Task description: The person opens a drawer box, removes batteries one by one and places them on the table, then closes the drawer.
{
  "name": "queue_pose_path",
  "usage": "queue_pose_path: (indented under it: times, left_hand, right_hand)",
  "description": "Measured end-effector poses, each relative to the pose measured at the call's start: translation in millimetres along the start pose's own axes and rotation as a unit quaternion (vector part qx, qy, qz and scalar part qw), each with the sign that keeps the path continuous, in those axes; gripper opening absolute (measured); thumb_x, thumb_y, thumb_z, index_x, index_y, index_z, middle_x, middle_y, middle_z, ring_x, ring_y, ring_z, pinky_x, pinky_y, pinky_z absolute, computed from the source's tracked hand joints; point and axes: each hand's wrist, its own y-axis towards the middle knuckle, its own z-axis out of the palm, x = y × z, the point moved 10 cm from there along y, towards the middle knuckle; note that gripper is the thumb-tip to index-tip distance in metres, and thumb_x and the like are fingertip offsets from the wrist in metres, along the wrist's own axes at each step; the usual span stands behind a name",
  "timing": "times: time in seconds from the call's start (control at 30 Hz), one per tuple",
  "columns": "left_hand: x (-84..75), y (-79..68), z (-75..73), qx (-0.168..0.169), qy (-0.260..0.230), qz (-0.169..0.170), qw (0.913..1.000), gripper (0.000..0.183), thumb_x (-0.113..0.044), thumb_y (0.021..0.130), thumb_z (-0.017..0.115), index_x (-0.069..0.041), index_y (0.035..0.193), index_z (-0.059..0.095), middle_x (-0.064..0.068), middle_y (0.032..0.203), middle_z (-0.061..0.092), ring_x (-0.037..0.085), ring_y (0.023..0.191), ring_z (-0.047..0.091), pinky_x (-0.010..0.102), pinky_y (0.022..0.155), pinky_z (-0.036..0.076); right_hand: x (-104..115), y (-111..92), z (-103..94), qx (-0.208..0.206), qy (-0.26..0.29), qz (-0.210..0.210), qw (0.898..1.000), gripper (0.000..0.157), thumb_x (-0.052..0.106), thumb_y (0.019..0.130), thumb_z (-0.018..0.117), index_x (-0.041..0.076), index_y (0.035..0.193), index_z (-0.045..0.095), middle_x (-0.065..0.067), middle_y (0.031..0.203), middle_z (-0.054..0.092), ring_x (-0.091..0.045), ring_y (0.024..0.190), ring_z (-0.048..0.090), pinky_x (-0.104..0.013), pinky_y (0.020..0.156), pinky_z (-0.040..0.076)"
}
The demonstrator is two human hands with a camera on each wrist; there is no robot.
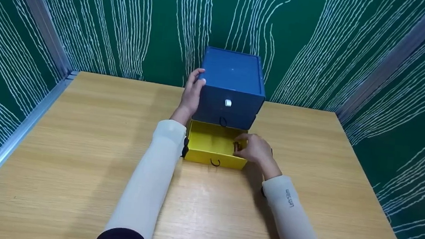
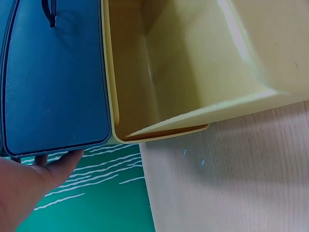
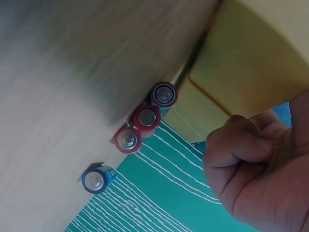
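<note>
A blue drawer box (image 1: 232, 73) with a white knob stands on the table above a pulled-out yellow drawer (image 1: 211, 158). My left hand (image 1: 191, 94) rests along the blue box's left side; its fingertips also show at the box's edge in the left wrist view. At the drawer's right side, my right hand (image 1: 256, 149) reaches over the rim, fingers curled. A small dark reddish thing (image 1: 237, 146) shows between its thumb and fingers; its kind is unclear. Beside the drawer, the right wrist view shows several upright batteries, among them a red one (image 3: 146, 117) and a blue one (image 3: 98, 179).
The wooden table (image 1: 78, 154) carries the boxes near its back edge. Green walls (image 1: 163, 26) with white wavy lines enclose the back and sides, with metal posts (image 1: 44, 16) at the corners. A dark loop pull (image 1: 215, 162) sits on the drawer's front.
</note>
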Motion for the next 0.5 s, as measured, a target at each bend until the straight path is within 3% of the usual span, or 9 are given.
queue_pose_path:
  times: [0.33, 0.5]
  left_hand:
    - [-0.5, -0.1, 1.2, 0.002, 0.002, 0.005, 1.0, 0.042, -0.026, 0.09, 0.032, -0.019, 0.131, 0.03, 0.002, 0.142, 0.024, 0.019, 0.123, 0.029, 0.044, 0.103, 0.021]
    - [-1.4, 0.0, 0.7, 0.001, -0.007, 0.005, 1.0, 0.041, -0.025, 0.09, 0.032, -0.019, 0.13, 0.031, 0.003, 0.141, 0.025, 0.019, 0.121, 0.031, 0.042, 0.103, 0.022]
  right_hand:
    - [2.7, 3.6, 3.6, 0.011, -0.053, -0.011, 0.998, 0.05, 0.031, 0.062, 0.075, 0.023, 0.109, 0.06, -0.001, 0.109, 0.06, -0.022, 0.096, 0.052, -0.044, 0.083, 0.042]
    - [3.6, 6.1, 3.5, 0.004, -0.081, -0.013, 0.997, 0.045, 0.029, 0.061, 0.072, 0.021, 0.104, 0.061, 0.001, 0.092, 0.06, -0.02, 0.082, 0.05, -0.037, 0.071, 0.043]
